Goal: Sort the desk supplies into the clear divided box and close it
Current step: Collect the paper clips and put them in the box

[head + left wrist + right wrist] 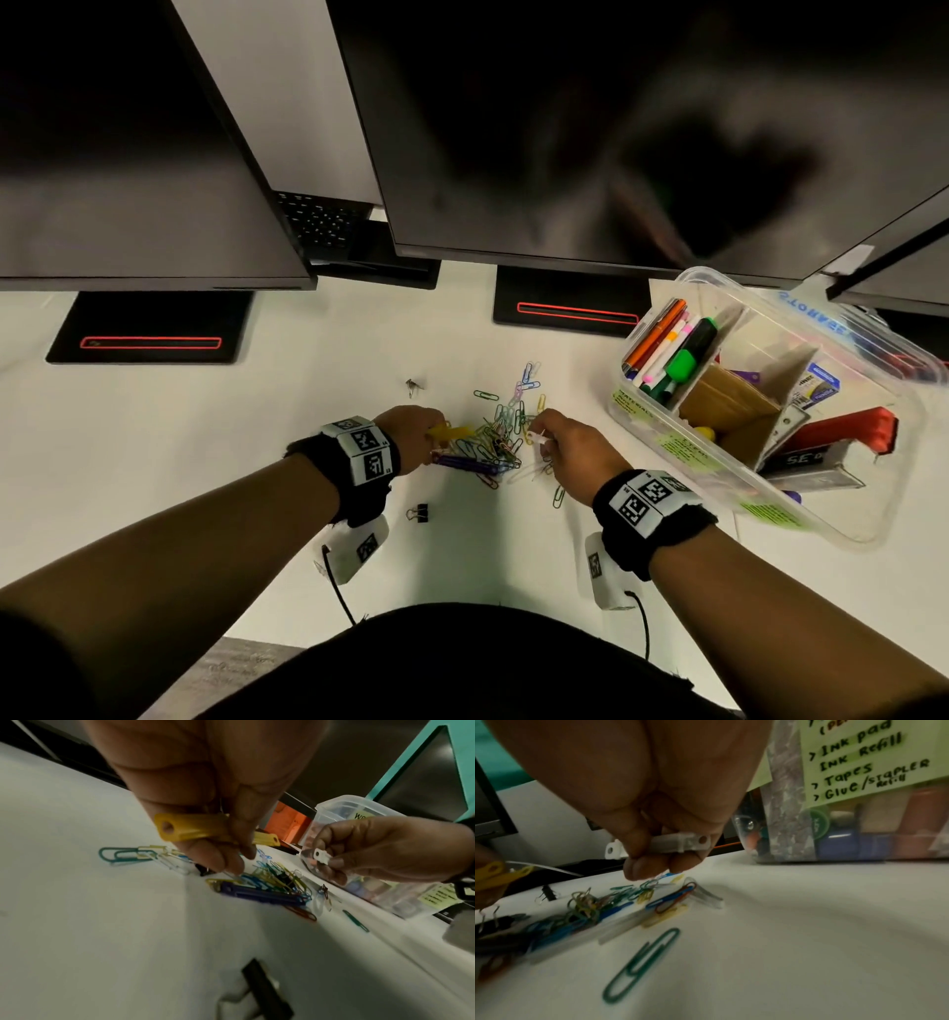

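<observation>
A heap of coloured paper clips (500,437) lies mid-desk, with a blue plastic fastener strip (262,895) along its near edge. My left hand (411,437) grips yellow plastic fastener strips (195,830) while its fingertips (231,866) reach down to the clips. My right hand (570,447) holds a white plastic fastener strip (680,841) just above the heap's right side. The clear divided box (873,503) stands open at the right, holding pens and markers (667,349), a cardboard divider and a red stapler (847,429).
Two black binder clips lie apart from the heap, one far (412,386) and one near (418,512). A lone green paper clip (641,963) sits near my right wrist. Monitors (513,128) overhang the back of the white desk (257,411), their stands (149,329) behind.
</observation>
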`<state>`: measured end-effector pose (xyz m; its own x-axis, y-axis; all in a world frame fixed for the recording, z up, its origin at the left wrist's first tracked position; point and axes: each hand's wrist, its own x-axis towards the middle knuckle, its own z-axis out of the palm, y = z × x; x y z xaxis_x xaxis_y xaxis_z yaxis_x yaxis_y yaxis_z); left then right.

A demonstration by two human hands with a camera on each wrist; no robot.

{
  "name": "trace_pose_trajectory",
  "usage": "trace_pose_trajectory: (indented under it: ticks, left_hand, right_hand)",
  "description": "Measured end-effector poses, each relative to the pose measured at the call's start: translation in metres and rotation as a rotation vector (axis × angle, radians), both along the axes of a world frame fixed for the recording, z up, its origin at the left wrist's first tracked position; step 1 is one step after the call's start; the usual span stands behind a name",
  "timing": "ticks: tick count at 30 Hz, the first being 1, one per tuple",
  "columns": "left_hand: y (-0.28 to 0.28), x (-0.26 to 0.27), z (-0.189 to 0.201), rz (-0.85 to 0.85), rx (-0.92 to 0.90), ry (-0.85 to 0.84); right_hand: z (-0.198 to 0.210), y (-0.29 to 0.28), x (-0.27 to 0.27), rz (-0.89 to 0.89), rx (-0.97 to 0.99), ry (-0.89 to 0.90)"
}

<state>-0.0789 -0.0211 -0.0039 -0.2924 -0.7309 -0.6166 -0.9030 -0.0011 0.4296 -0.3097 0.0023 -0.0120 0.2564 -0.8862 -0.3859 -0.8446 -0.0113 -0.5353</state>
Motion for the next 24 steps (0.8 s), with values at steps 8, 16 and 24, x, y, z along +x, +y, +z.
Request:
trace_pose_trajectory:
  ticks: [8, 16, 24]
  left_hand:
    - [0.006, -0.013, -0.006, -0.199, -0.14, -0.094]
    - [0.011, -0.019, -0.022, -0.323, -0.16, -0.175]
    - [0.005, -0.011, -0.008, -0.106, -0.151, -0.043]
  right_hand:
    - [-0.015, 0.009, 0.009, 0.212, 0.012, 0.227]
    - [-0.011, 0.006, 0.006, 0.137, -0.025, 0.208]
    - [0.01, -0.003, -0.004, -0.178, -0.1, 0.066]
